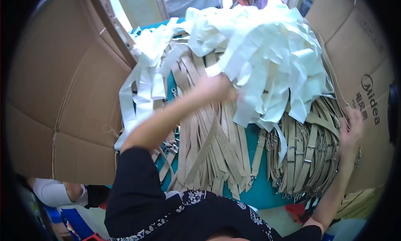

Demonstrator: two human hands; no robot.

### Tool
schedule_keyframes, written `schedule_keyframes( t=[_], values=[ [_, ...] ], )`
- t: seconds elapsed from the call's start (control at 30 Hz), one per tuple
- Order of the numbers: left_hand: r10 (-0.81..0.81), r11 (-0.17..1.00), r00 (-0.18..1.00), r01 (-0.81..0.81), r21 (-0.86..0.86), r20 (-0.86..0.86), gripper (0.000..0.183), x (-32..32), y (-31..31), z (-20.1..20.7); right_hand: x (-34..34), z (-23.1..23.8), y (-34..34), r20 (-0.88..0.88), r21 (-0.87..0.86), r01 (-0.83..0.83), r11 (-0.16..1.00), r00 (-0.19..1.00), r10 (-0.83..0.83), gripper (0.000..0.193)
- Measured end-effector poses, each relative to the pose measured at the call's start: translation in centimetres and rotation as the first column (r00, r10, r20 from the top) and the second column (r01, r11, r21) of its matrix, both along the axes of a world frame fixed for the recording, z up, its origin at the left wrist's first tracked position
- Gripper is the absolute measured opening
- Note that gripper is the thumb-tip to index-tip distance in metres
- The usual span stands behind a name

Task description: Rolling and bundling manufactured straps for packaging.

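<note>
My left hand (217,88), smeared by motion, reaches over a heap of beige straps (213,145) with punched holes. It is at the edge of a big pile of white paper-like strips (271,61); whether its fingers hold a strip I cannot tell. At the right, my right hand (352,128) has its fingers apart and rests by the cardboard wall, beside a thick bundle of beige straps (305,153) with metal buckles. Metal clips (172,147) on more straps show left of the middle heap.
Tall cardboard panels stand at the left (71,95) and right (355,44) of the green table surface (261,193). More white strips (146,82) hang over the far left. Part of another person (58,193) is at the lower left.
</note>
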State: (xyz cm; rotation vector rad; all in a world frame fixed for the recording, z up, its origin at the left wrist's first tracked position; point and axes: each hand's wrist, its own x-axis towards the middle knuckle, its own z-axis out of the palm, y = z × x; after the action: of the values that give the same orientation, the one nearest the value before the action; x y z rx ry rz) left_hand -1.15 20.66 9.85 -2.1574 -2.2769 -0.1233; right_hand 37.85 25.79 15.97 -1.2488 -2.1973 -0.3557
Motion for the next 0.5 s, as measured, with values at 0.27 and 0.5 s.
schedule_keyframes(
  t=[0.27, 0.5],
  values=[
    [0.183, 0.982, 0.878, -0.188, -0.032, 0.442, 0.02, 0.0, -14.5, -5.1, -24.5, -12.5, -6.2, -0.507, -0.862, -0.507, -0.002, 0.862, 0.007, 0.045],
    [0.112, 0.994, 0.992, -0.111, 0.022, -0.056, 0.045, 4.1, -22.6, -5.3, -36.8, -15.2, -6.0, -0.518, -0.568, -0.738, -0.365, 0.665, -0.538, 0.026]
  ],
)
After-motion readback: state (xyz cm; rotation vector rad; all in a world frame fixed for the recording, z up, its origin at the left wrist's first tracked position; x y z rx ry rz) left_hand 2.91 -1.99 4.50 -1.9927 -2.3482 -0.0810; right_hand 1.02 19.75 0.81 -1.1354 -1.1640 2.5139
